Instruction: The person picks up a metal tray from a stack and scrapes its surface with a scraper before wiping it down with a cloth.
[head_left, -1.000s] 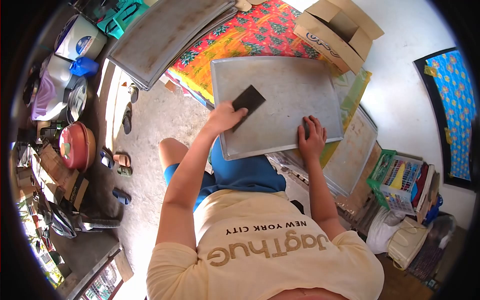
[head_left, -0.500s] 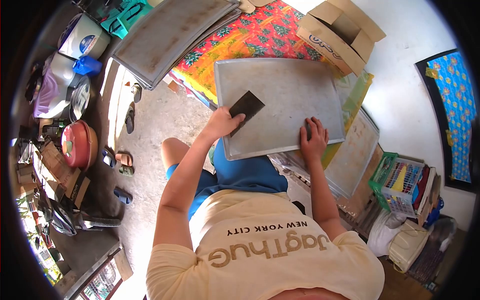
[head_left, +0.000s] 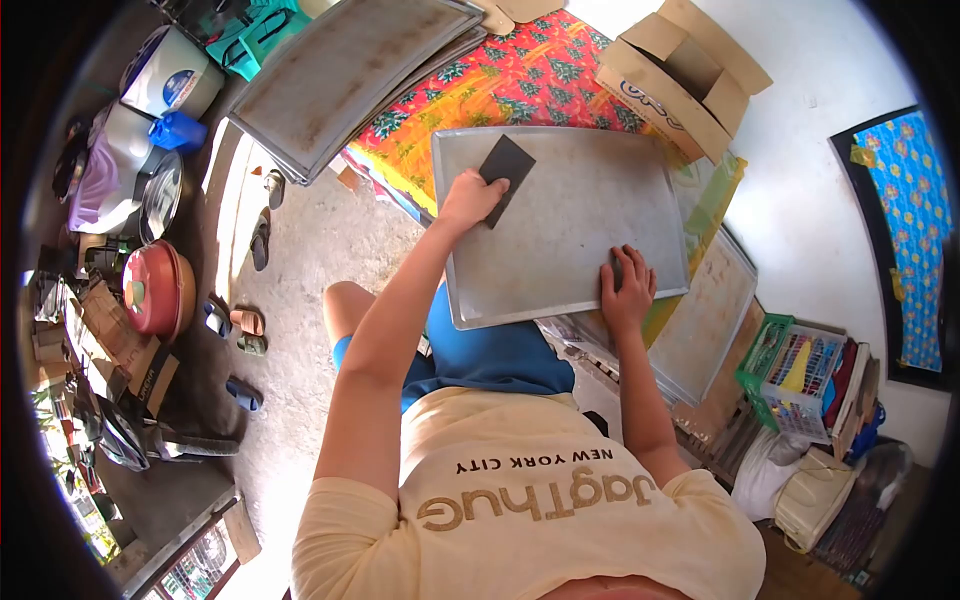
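Note:
A large grey metal baking tray (head_left: 575, 235) rests tilted over my lap. My left hand (head_left: 470, 200) presses a dark rectangular scouring pad (head_left: 506, 165) flat on the tray's far left part. The near right edge of the tray is gripped by my right hand (head_left: 627, 285), fingers on top. The tray surface looks dull and smudged.
A stack of similar trays (head_left: 350, 70) leans at the upper left over a bright patterned cloth (head_left: 500, 80). An open cardboard box (head_left: 685, 70) sits behind. More trays (head_left: 705, 315) and a green basket (head_left: 795, 365) lie at the right. Pots (head_left: 155, 290) and sandals (head_left: 245, 330) are on the left floor.
My left hand slid the dark pad back toward me along the tray's left side, then up to its far left part. My right hand stayed on the tray edge.

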